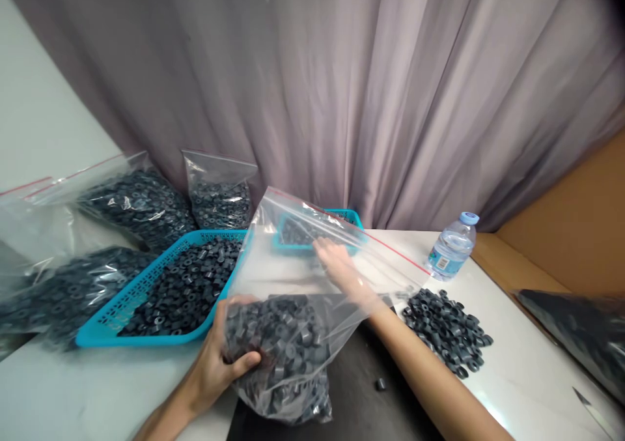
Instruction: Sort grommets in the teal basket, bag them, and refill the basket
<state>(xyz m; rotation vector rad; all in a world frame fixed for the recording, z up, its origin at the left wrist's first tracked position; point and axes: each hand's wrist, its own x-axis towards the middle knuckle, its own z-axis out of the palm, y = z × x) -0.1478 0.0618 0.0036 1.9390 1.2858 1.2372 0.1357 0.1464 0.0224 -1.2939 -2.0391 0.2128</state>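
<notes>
My left hand (227, 353) is closed around the side of a clear zip bag (288, 343). Dark grey plastic rings fill the lower half of this bag, and its wide top, edged with a red line, leans up to the right. Seen through the bag's clear upper film, my right hand (336, 265) is by the near edge of a small blue basket (361, 223). Blur and film hide how its fingers are set. The bag rests over a black mat (361, 369), where one loose ring (380, 384) lies.
To the left stands a larger blue basket (141, 340) of rings, with several filled bags (137, 206) around it. At right are a heap of rings (446, 330), a water bottle (454, 245), a cardboard box (571, 200) and a pointed blade (583, 398). A curtain (303, 89) hangs behind.
</notes>
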